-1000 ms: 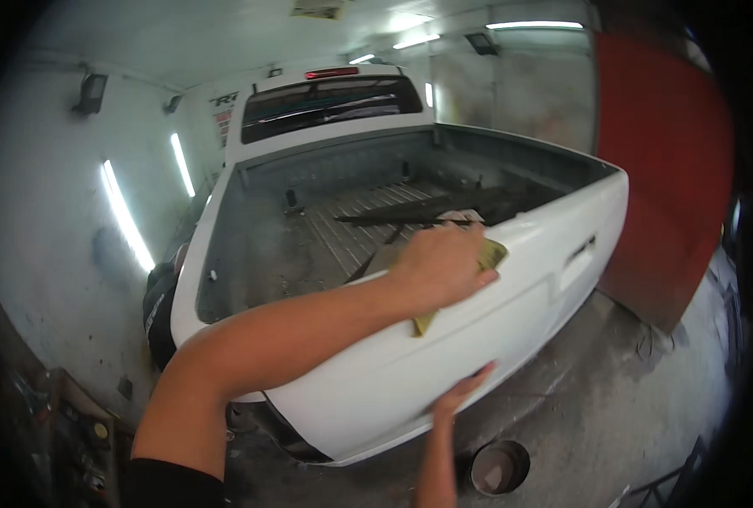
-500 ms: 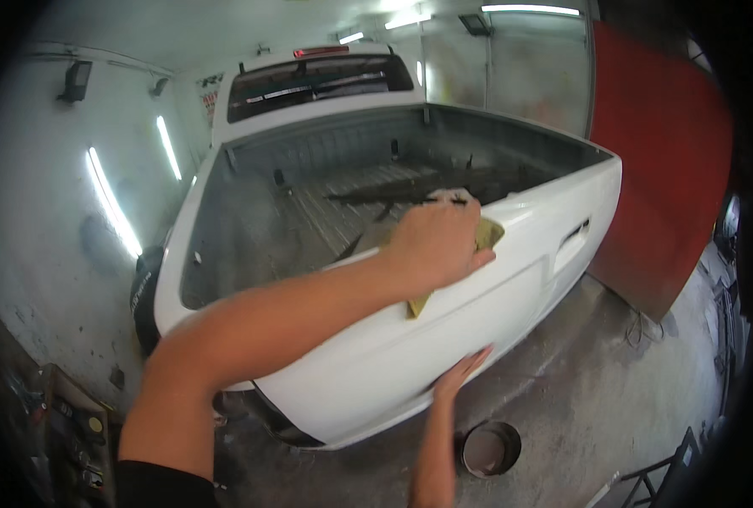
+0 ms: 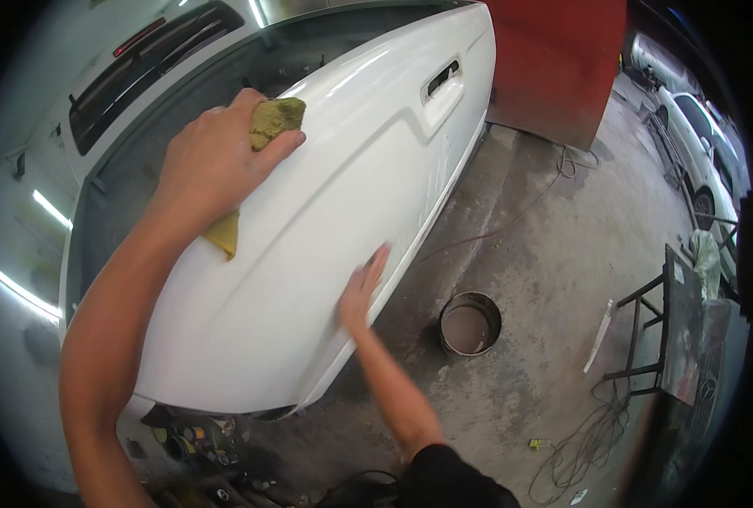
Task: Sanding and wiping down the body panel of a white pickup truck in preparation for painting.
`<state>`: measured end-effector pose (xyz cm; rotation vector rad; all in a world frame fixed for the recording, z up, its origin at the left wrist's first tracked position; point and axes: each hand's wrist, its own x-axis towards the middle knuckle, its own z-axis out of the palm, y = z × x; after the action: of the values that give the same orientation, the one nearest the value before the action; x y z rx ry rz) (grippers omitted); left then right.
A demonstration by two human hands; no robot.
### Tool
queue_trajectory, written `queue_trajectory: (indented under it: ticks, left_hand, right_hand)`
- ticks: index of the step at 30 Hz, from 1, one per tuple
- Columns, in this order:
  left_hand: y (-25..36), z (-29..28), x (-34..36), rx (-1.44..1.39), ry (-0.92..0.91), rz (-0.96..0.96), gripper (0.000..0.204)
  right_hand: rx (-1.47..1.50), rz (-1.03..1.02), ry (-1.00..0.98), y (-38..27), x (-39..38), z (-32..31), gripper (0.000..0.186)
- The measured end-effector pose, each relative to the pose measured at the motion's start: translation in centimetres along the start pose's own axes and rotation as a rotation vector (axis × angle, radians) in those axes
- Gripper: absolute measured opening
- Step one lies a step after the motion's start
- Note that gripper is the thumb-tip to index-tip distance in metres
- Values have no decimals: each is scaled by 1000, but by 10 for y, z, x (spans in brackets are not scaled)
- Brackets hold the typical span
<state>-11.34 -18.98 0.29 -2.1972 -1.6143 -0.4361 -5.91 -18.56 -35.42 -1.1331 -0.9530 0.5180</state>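
Observation:
A white pickup tailgate [image 3: 309, 229] slants across the middle of the view. At its upper edge my left hand [image 3: 215, 157] is closed on a yellow-green cloth [image 3: 276, 121], pressed against the paint. One end of the cloth sticks out by the thumb, and a corner hangs below the wrist. My right hand [image 3: 362, 292] rests against the lower part of the tailgate, fingers stretched out and close together. Its palm side is hidden. The tailgate handle recess [image 3: 442, 80] lies beyond both hands.
A round bucket [image 3: 470, 324] with murky brownish liquid stands on the concrete floor right of my right hand. A red panel [image 3: 554, 68] rises past the tailgate. At right are a black metal stand [image 3: 647, 322], loose cable [image 3: 592, 436] and a white car [image 3: 700, 140].
The view has swung right and down, so the truck appears further left. My left hand still holds the cloth on the tailgate's upper edge; my right hand stays low on the tailgate.

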Motion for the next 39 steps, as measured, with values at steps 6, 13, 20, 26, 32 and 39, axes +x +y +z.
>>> queue_trajectory:
  ticks: [6,13,20,26,32,39]
  left_hand:
    - [15,-10,-2,-27,-47,-21,53]
    - [-4,-10,-5,-18,7,10,51]
    - [11,-13,-5,-18,-55,-40,55]
    - [-4,-9,-6,29,-40,-37,56]
    - [9,-9,-1,-27,-58,-35,56]
    - [2,-12,-3,23,-39,-39,57]
  right_hand:
    - [46,348,75,-19,174,-36,65]
    - [77,-371,-143,-75,4,7,55]
    - [193,-44,227,-25,190,-33,46]
    - [85,-272,81,-58,124,3,47]
    - [167,76,81,-22,223,-42,46]
    - [143,-158,86,-25,161,-9,48]
